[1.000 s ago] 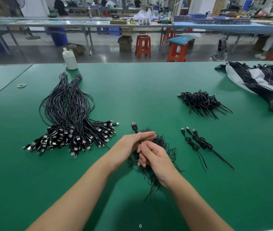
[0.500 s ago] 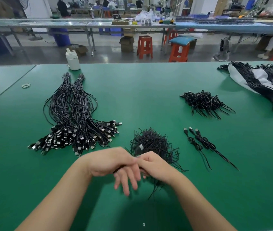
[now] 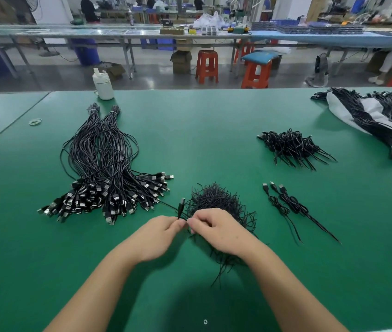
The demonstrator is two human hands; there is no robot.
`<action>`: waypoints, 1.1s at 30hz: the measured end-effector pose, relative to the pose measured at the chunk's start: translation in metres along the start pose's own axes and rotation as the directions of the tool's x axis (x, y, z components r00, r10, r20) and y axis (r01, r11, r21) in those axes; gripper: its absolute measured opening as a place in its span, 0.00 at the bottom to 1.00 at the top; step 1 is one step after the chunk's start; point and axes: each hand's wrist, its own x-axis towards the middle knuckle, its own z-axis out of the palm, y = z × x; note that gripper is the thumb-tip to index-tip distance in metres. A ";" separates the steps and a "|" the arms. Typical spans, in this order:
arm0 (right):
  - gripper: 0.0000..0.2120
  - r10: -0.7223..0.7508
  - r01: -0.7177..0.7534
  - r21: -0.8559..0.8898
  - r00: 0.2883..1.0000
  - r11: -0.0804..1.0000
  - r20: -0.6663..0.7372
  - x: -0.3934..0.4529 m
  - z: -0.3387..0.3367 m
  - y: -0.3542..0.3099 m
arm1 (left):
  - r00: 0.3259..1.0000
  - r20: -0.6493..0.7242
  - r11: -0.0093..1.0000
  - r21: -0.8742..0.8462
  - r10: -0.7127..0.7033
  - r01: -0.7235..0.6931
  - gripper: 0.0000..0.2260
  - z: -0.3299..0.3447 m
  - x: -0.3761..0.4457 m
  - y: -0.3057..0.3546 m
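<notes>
Both hands meet at near-centre of the green surface (image 3: 214, 130). Left hand (image 3: 159, 236) has a narrow grip, thumb + forefinger pinching a black USB cable (image 3: 181, 208) just under its plug, which sticks up and tilts a bit to the right. Right hand (image 3: 219, 228) is curled, its grip pinching the same cable right beside the left fingertips, tbh can't tell if there's a tie in there too. Just behind the right hand sits a heap of short black ties (image 3: 216, 198). Big cable bundle (image 3: 104, 168) on the left, three tied cables (image 3: 286, 204) on the right w/ another tied pile (image 3: 293, 147) farther back. White bottle (image 3: 103, 85) at the far edge.
</notes>
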 end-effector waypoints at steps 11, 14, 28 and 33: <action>0.17 -0.042 0.040 0.109 0.999 0.993 0.019 -0.001 0.023 0.003 | 0.941 -0.311 -0.018 -0.949 -0.132 -0.316 0.20 0.008 0.021 0.018; 0.17 -0.008 0.010 0.097 1.000 0.995 -0.028 0.000 0.030 0.014 | 0.949 -0.303 -0.279 -0.907 -0.087 -0.315 0.18 -0.025 0.014 0.025; 0.16 -0.035 0.081 0.357 0.990 0.931 -0.133 0.004 0.031 -0.010 | 0.996 -0.001 0.962 -0.259 0.090 -0.087 0.16 -0.016 -0.003 0.006; 0.15 -0.133 0.158 0.175 0.980 0.972 -0.147 0.003 0.027 -0.017 | 0.915 -0.393 0.477 -0.823 -0.087 -0.308 0.17 -0.002 0.010 0.013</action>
